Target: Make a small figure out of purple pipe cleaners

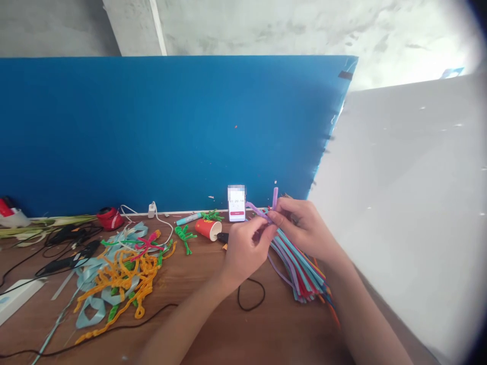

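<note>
Both hands meet above the desk, pinching a purple pipe cleaner (275, 197) that is bent, with one end pointing up and another slanting off to the left. My left hand (249, 248) is closed on it with thumb and forefinger. Close beside it, my right hand (300, 225) grips the same pipe cleaner near its bend. Beneath the hands lies a bundle of pipe cleaners (300, 268) in purple, red, blue and orange; the hands and right forearm hide part of it. A phone (236, 204) showing a timer stands upright just behind the left hand.
A tipped red paper cup (207, 229), a blue marker (189, 219) and a green pipe-cleaner figure (185, 238) lie left of the hands. Farther left is a tangle of orange pipe cleaners (129, 274) and light-blue ribbon (91, 314). A black cable (262, 299) loops across the desk. A blue partition (171, 126) rises behind.
</note>
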The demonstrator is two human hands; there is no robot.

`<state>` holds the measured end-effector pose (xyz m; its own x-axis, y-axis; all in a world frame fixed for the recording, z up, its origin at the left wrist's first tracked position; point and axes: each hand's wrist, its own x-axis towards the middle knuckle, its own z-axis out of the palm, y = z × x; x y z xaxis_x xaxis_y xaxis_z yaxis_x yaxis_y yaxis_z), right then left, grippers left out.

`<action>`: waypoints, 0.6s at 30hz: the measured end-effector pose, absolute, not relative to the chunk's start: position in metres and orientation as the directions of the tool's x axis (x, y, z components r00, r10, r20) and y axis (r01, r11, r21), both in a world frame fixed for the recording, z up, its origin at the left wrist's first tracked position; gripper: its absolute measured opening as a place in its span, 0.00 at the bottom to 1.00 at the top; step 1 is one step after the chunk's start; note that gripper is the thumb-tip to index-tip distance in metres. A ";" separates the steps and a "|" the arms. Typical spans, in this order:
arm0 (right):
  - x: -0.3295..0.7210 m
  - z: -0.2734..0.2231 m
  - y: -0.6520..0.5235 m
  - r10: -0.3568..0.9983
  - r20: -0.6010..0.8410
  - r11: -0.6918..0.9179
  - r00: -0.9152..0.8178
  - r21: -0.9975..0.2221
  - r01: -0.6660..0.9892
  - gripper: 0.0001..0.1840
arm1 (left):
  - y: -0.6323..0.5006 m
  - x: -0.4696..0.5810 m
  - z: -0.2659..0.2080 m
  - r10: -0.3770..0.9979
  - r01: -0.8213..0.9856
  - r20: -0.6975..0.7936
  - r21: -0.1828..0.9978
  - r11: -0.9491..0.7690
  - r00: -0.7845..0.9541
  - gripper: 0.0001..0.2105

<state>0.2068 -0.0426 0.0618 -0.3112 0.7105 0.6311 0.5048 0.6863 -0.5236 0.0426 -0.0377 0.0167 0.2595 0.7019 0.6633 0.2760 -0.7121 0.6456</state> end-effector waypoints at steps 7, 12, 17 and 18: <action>0.204 0.063 -0.048 0.838 0.489 0.538 -0.241 -0.666 0.517 0.21 | -0.019 0.036 0.002 0.095 0.670 0.911 -0.222 -0.708 0.402 0.08; 0.209 0.068 -0.048 0.906 0.290 0.371 -0.308 -0.895 0.250 0.21 | -0.019 0.039 -0.002 0.235 0.639 0.917 -0.028 -0.769 0.322 0.07; 0.220 0.068 -0.040 0.858 0.460 0.514 -0.228 -0.763 0.391 0.15 | -0.026 0.041 0.014 0.763 0.216 0.588 0.735 -0.643 0.270 0.13; 0.222 0.067 -0.038 0.825 0.527 0.559 -0.202 -0.711 0.427 0.11 | -0.028 0.041 0.018 0.827 0.074 0.469 0.855 -0.513 0.310 0.14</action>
